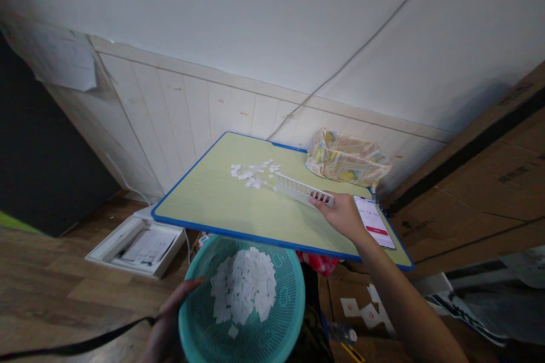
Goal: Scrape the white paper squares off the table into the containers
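My right hand [340, 214] grips one end of a white slotted plastic strip [296, 188] above the table. The strip's far end reaches the edge of a loose scatter of small white paper pieces [253, 173] on the tabletop. My left hand [174, 309] is at the left side of a teal plastic basket [293, 295], its thumb over the rim and the other fingers hidden behind the wall. Inside the basket lies a heap of similar white paper pieces [246, 283]. The basket sits just below the table's front edge, tilted toward me.
The pale yellow table [204, 193] has a blue edge. A fabric-lined basket [347, 159] stands at its back right, with a phone [372, 221] nearby. An open white box [138, 244] lies on the floor at left. Cardboard boxes [481, 198] border the right; a cable [361, 48] crosses the wall.
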Tool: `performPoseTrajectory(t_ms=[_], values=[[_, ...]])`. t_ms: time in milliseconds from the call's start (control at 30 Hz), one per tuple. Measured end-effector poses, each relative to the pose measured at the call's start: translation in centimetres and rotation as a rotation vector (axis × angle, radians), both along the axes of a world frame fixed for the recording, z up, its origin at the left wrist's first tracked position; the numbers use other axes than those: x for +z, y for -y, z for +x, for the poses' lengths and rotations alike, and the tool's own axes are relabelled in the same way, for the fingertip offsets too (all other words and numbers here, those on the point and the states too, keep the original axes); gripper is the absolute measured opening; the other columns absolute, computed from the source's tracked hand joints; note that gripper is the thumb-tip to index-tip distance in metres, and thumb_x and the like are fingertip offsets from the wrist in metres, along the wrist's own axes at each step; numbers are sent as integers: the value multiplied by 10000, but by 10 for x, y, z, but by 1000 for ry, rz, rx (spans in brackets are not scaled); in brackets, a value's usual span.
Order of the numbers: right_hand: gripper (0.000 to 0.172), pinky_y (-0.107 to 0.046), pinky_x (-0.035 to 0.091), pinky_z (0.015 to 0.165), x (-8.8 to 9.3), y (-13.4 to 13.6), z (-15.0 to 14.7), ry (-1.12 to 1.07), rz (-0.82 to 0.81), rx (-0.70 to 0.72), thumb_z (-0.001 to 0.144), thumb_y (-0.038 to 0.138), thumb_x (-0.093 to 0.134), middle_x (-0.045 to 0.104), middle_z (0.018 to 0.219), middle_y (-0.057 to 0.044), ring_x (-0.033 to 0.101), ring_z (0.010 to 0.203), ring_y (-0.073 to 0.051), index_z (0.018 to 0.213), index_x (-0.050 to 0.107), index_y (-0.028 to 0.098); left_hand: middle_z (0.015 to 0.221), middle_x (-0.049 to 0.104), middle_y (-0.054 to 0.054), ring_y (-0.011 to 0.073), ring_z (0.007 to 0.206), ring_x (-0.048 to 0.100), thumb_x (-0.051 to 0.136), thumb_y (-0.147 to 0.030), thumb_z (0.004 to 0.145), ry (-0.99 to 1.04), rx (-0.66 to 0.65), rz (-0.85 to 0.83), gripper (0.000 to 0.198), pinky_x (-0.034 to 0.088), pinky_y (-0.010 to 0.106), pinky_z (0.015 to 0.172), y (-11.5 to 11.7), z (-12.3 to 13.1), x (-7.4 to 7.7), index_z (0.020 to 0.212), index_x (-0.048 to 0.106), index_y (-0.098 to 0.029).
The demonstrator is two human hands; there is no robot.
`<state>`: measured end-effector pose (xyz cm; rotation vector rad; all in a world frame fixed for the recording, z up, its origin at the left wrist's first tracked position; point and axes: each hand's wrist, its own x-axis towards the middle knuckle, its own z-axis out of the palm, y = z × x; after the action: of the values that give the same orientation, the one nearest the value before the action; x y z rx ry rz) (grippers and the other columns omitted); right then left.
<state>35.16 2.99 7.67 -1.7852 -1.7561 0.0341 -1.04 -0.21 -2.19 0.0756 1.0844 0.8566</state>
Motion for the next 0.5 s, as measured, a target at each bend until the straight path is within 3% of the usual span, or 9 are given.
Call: performPoseTrajectory(t_ms=[100, 333, 500], values=[[293, -272, 427, 562, 0, 0, 7, -17, 1, -19, 862, 402, 586, 755, 733, -32, 660, 613, -204, 886, 770, 174, 623, 783, 118, 294, 547, 742, 646, -71, 764, -107, -28, 83, 70, 627, 393, 591, 0, 1, 2, 766, 713, -94], [317, -265, 430, 540, -3, 4, 12, -30, -14, 20, 870, 419, 568, 751, 710, -22, 642, 594, -194, 887, 772, 177, 690, 800, 108, 303, 651, 765, 650, -90, 771, -92, -25, 47, 72, 628, 394, 656, 0, 1, 1, 766, 718, -114], [324, -274, 449, 542, -10, 9, 20, -65, 32, -85, 851, 450, 591, 758, 715, -34, 665, 596, -211, 899, 779, 190, 646, 789, 103, 289, 611, 756, 644, -88, 783, -80, -40, 65, 99, 625, 386, 643, -1, 0, -3, 732, 726, -108]])
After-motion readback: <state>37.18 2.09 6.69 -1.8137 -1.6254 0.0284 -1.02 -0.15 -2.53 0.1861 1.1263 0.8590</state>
